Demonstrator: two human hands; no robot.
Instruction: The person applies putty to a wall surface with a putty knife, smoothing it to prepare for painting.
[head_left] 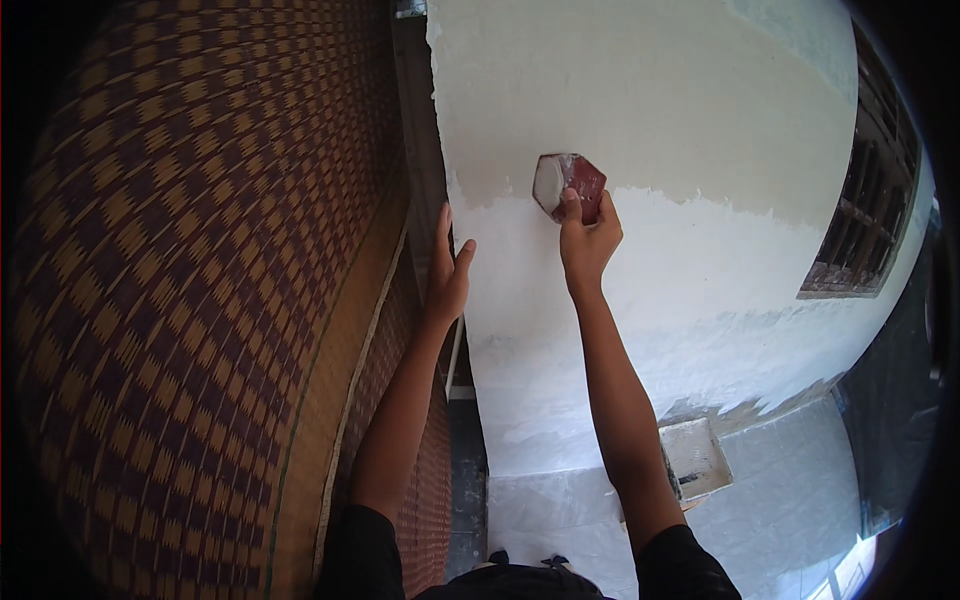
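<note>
A patterned woven mat (200, 260) fills the far left. Beside it, the left grip (448, 280) is spread at the wall's (690, 260) edge. The right grip (590, 243) pinches a dark-red hexagonal plate (570, 178) before the wall. Further right: a tray (703, 460), then a barred window (862, 210).

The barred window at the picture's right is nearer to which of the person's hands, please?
Right: the right hand, holding a red hexagonal plate at the wall, is left of the window. The left hand is farther left, by the wall's edge.
</note>
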